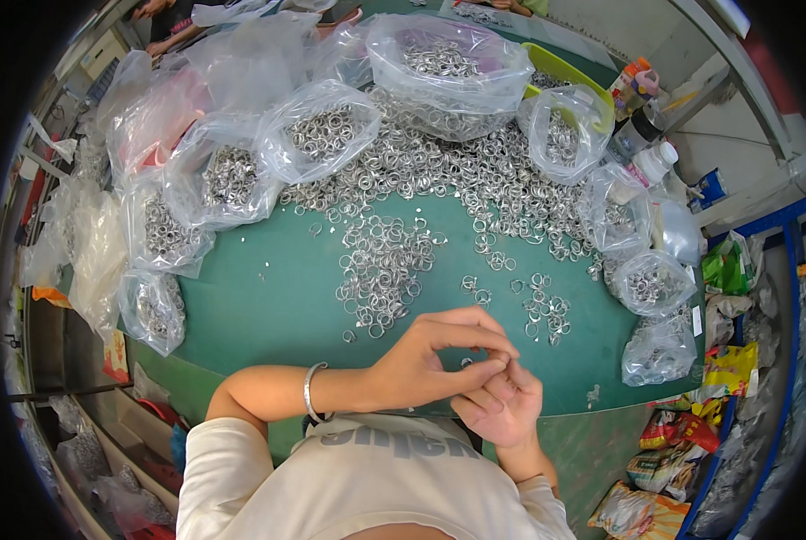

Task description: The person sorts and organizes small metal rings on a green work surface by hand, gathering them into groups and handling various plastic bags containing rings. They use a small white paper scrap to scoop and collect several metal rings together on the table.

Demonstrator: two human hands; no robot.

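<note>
Left hand [416, 355], right hand [508, 409]: fingertips together by green table [268, 301] edge; clamped on ring or not, cannot tell. Rings [380, 268]: loose pile ahead. Risk: slack pinch could drop any held ring.

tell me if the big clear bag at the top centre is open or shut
Open: the big clear bag has its mouth spread wide, and silver rings show inside.

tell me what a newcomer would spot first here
Probably the wide heap of silver rings across the far part of the green table. Clear plastic bags of rings curve around it. At the near edge, the left hand and right hand have their fingers together.
</note>
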